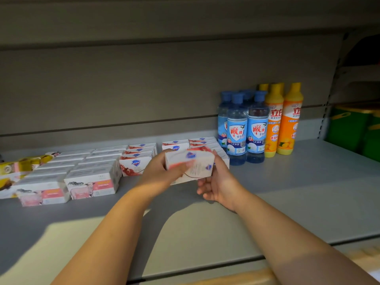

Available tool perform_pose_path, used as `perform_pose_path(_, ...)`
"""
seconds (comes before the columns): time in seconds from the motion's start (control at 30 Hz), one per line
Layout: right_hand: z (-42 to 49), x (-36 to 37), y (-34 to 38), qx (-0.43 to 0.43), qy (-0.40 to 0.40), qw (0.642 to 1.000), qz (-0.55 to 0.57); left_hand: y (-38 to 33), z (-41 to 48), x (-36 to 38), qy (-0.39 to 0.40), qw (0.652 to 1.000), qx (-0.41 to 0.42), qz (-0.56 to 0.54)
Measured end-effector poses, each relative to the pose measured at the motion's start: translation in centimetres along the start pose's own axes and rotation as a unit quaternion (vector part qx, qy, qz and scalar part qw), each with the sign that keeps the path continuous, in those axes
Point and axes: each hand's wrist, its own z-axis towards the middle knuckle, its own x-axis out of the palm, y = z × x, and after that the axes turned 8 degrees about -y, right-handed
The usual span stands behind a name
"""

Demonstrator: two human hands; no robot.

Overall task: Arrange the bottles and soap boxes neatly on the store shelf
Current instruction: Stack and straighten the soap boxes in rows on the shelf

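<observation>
Both hands hold a white and red soap box (190, 164) above the grey shelf (287, 192). My left hand (162, 173) grips its left end, thumb across the front. My right hand (218, 182) supports its right end from below and behind, fingers partly hidden. Rows of matching white and red soap boxes (135, 161) lie behind and beside it. White and pink soap boxes (82, 173) fill rows further left. Blue-capped clear bottles (244, 128) and orange bottles (281, 120) stand upright at the back right.
Yellow and white packets (14, 171) lie at the far left. Green containers (353, 130) sit on the neighbouring shelf section to the right, past a slotted upright. The shelf's front edge (205, 266) runs below my forearms. A panelled back wall closes the rear.
</observation>
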Motion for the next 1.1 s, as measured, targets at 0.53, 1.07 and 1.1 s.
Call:
perform_pose_path(0.53,0.2,-0.7,-1.4,-0.399,-0.008,0.91,-0.111,0.0,0.7,-0.9,0.187,0.866,-0.395,-0.243)
perform_pose_path(1.07,-0.3,-0.1,-0.2,-0.248,-0.057,0.967,-0.011,-0.3,0.6,0.2,0.047,0.939,-0.221,-0.261)
perform_pose_path(1.1,-0.3,0.0,-0.2,-0.249,-0.051,0.967,0.025,-0.2,0.5,0.1,0.07,0.939,-0.226,-0.25)
